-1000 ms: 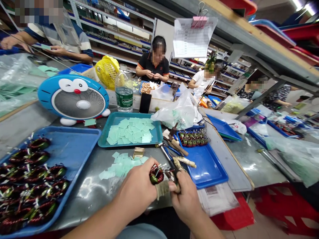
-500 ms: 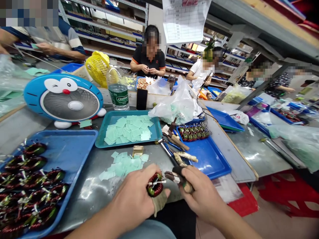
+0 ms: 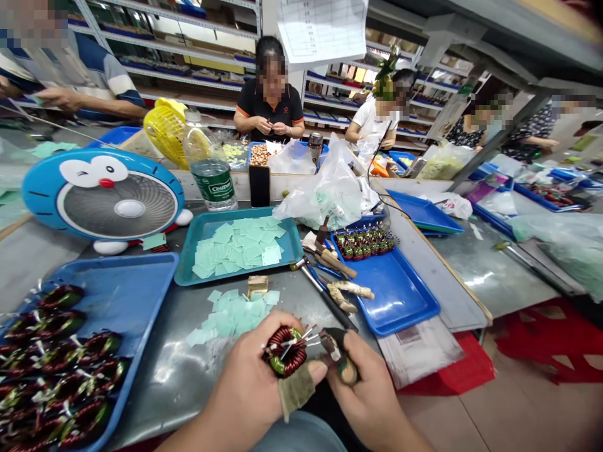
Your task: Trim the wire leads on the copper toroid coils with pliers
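We can read "Cestbon" on the water bottle, while our left hand curls its fingers snugly round a wire-wound coil, our right hand closes on a dark-headed tool just beside its leads, and green slips fill the teal tray.

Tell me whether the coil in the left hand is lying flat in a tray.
No, the left hand grips the coil above the table, beside the pliers.
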{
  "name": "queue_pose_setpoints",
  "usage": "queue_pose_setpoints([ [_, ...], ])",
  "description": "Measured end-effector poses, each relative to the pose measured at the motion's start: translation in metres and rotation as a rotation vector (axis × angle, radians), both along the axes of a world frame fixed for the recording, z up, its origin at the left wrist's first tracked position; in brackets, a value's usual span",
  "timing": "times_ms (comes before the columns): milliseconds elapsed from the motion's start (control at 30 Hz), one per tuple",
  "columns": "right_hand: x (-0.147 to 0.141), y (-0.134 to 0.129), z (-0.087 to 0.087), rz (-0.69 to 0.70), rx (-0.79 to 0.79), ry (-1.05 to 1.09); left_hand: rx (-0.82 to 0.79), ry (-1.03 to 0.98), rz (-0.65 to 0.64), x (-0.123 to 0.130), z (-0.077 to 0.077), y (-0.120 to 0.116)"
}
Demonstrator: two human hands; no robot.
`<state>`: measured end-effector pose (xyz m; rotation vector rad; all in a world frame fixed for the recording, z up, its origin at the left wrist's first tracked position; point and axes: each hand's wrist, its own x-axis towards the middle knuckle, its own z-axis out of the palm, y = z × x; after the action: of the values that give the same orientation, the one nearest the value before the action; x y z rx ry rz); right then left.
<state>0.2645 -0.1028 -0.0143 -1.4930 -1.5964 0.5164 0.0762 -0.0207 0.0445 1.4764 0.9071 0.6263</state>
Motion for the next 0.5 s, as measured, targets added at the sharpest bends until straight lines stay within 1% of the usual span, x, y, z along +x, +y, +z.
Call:
queue_pose_setpoints([
  [67, -0.007, -0.008, -0.004, -0.007, -0.043, 0.102, -0.036, -0.037, -0.010, 0.002, 0.000, -0.005],
  [200, -0.029, -0.020, -0.019, -0.022, -0.137, 0.388, -0.156, -0.108, 0.000, 0.009, -0.004, -0.012],
  [267, -0.037, -0.021, -0.025, -0.044, -0.166, 0.471, -0.145, -0.097, 0.020, 0.010, -0.006, -0.012],
  [300, -0.039, -0.021, -0.027, -0.056, -0.168, 0.471, -0.107, -0.069, 0.012, 0.010, -0.007, -0.011],
  [367, -0.035, -0.021, -0.028, -0.075, -0.156, 0.385, 0.006, 0.017, -0.022, 0.007, -0.008, -0.006],
  [433, -0.022, -0.022, -0.026, -0.071, -0.125, 0.246, 0.126, 0.100, -0.077, 0.001, -0.008, 0.000],
  [500, -0.005, -0.025, -0.020, -0.060, -0.102, 0.135, 0.211, 0.147, -0.108, -0.005, -0.008, 0.005],
])
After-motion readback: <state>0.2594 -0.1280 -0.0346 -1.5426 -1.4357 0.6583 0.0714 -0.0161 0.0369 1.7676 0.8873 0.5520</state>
